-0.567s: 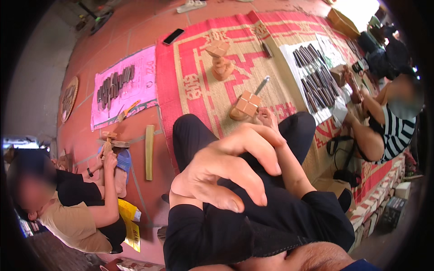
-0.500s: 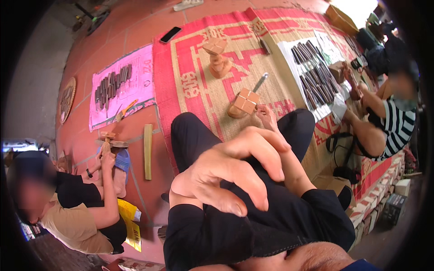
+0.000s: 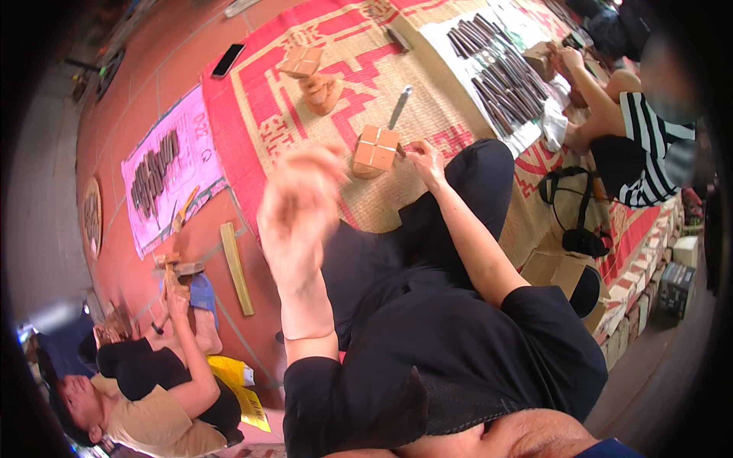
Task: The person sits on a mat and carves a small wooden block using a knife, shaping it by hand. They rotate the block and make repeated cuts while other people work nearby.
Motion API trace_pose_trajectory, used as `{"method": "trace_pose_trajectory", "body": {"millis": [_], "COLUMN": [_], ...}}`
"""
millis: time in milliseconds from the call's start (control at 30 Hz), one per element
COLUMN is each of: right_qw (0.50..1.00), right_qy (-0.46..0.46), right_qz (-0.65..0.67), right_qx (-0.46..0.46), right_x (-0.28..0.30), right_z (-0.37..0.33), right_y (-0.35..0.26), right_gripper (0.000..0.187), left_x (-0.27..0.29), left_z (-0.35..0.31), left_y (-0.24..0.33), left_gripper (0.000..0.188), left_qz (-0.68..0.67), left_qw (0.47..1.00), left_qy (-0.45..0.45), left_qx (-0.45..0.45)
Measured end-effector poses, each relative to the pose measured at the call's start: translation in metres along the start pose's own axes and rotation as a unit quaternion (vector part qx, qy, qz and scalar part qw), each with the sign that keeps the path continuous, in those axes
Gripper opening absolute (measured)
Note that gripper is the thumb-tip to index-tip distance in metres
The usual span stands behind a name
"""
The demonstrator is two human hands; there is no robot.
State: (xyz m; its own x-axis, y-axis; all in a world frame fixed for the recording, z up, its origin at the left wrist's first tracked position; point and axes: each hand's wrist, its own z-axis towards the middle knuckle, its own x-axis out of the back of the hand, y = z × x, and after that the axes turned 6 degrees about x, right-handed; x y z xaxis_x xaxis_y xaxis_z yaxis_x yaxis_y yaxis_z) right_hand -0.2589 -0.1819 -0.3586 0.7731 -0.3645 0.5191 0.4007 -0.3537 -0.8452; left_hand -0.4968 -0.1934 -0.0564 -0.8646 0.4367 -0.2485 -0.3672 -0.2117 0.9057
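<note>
My left hand (image 3: 300,202) is raised left of the wooden block and smeared by motion, so its fingers cannot be read. My right hand (image 3: 424,162) is low over the mat, its fingers closed at the right edge of the block (image 3: 376,148). A small dark piece shows at those fingertips, too small to name. The block is square, reddish brown, with pale lines crossing on its top face, and sits on a rounded wooden piece (image 3: 368,169). Just beyond it a tool with a grey metal blade (image 3: 399,107) lies slanted on the mat.
A second block (image 3: 302,61) tops a carved wooden piece (image 3: 321,94). The patterned mat (image 3: 336,137) also bears a phone (image 3: 228,61). Dark tools (image 3: 508,91) lie in rows on white cloth, others (image 3: 155,174) on pink cloth. Co-workers sit left and right; a wooden strip (image 3: 237,269) lies left.
My left hand has swung up and forward from over my lap, toward the block's left side. My right hand stays by the block. The whole view has shifted, moving the mat's things leftward.
</note>
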Motion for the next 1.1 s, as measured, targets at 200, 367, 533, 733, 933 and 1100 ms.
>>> {"method": "trace_pose_trajectory", "body": {"millis": [200,367,533,733,933,1100], "right_qw": [0.998,0.983,0.933,0.989,0.998,0.948], "right_qy": [0.026,0.022,0.159,-0.014,0.022,-0.015], "right_qz": [-0.058,-0.146,-0.148,-0.091,0.064,0.295], "right_qx": [0.008,0.107,0.288,0.119,-0.009,-0.118], "right_x": [-0.021,-0.035,-0.069,-0.051,-0.025,-0.010], "right_z": [0.016,0.017,0.036,0.031,0.018,0.002], "right_y": [0.020,0.001,0.037,0.008,-0.001,-0.023], "right_gripper": [0.033,0.029,0.010,0.031,0.027,0.018], "left_x": [0.012,-0.004,-0.011,-0.014,0.005,0.037], "left_z": [0.016,0.024,0.026,0.027,0.026,0.016], "left_y": [-0.136,-0.191,-0.217,-0.200,-0.199,-0.187], "left_gripper": [0.065,0.076,0.070,0.059,0.053,0.048], "left_qz": [0.404,0.582,0.650,0.635,0.602,0.542], "left_qw": [0.905,0.804,0.753,0.759,0.792,0.830], "left_qy": [0.052,-0.002,-0.015,-0.004,0.026,0.064], "left_qx": [0.121,0.121,0.095,0.148,0.100,0.116]}}
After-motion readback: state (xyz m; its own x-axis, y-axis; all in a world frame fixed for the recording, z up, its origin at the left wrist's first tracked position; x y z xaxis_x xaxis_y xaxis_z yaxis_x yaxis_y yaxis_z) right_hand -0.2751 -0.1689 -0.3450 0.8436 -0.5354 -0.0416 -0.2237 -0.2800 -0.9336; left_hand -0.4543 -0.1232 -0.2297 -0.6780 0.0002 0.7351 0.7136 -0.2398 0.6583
